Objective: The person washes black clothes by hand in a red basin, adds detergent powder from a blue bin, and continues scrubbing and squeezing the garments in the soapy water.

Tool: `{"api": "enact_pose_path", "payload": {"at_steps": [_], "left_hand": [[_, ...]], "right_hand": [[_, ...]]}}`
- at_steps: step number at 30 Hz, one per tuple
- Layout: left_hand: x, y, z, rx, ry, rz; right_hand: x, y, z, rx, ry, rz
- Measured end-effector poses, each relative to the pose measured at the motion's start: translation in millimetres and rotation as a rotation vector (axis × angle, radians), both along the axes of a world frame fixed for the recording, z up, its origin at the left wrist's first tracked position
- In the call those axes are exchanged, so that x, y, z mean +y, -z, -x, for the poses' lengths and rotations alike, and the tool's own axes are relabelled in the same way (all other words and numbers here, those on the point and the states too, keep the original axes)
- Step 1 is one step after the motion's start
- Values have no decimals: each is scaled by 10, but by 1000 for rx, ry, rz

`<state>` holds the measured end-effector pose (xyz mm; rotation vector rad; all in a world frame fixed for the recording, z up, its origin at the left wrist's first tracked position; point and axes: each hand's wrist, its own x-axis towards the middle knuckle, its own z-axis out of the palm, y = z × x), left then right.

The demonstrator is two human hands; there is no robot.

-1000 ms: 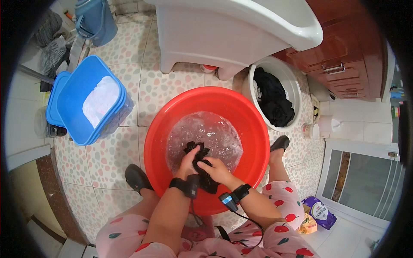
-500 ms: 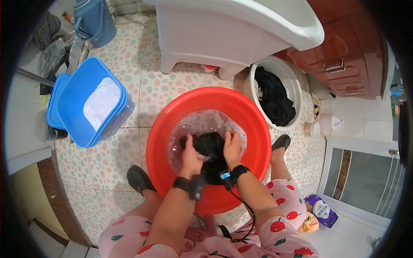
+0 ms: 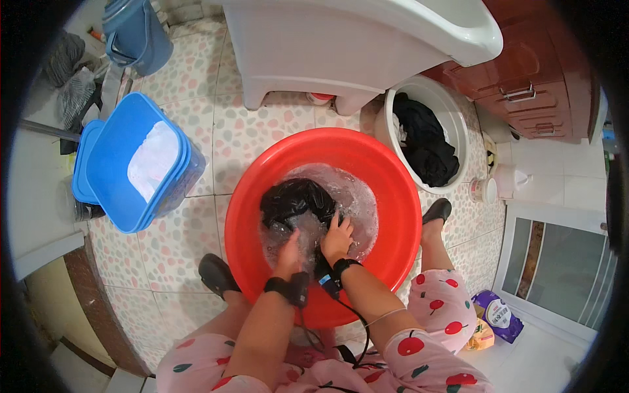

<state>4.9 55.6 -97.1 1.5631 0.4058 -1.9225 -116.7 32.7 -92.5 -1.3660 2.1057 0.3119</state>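
A red basin (image 3: 393,216) of sudsy water stands on the floor between my feet. Wet, shiny black cloth (image 3: 298,200) is bunched in it, in the far left part of the water. My right hand (image 3: 337,239) is at the cloth's near right edge, fingers spread and seemingly just touching it. My left hand (image 3: 288,252) dips into the foamy water on the near side of the cloth. Splashing hides its fingertips, so whether they grip anything does not show. Both wrists wear black bands with small devices, and a cable runs from the right one.
To the right behind the basin is a white tub (image 3: 386,124) of dark clothes. A blue container (image 3: 105,164) with white powder stands at left, a blue bucket (image 3: 147,39) beyond it. The white pedestal fixture (image 3: 301,52) stands behind. Purple and yellow packages (image 3: 498,318) lie at lower right.
The black cloth has shifted to the far left and spread out, out from between my hands. My right hand has moved slightly left and nearer, its fingers now spread. Water is stirred up around my left hand.
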Motion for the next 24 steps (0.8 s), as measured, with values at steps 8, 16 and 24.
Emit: {"api": "enact_pose_path", "payload": {"at_steps": [8, 16, 24], "left_hand": [[-282, -74, -32, 309, -54, 155], [-343, -225, 45, 474, -50, 148], [-309, -396, 248, -2, -112, 107]], "right_hand": [[275, -482, 129, -682, -122, 163], [31, -1067, 55, -788, -131, 165], [-79, -875, 74, -235, -519, 294]]}}
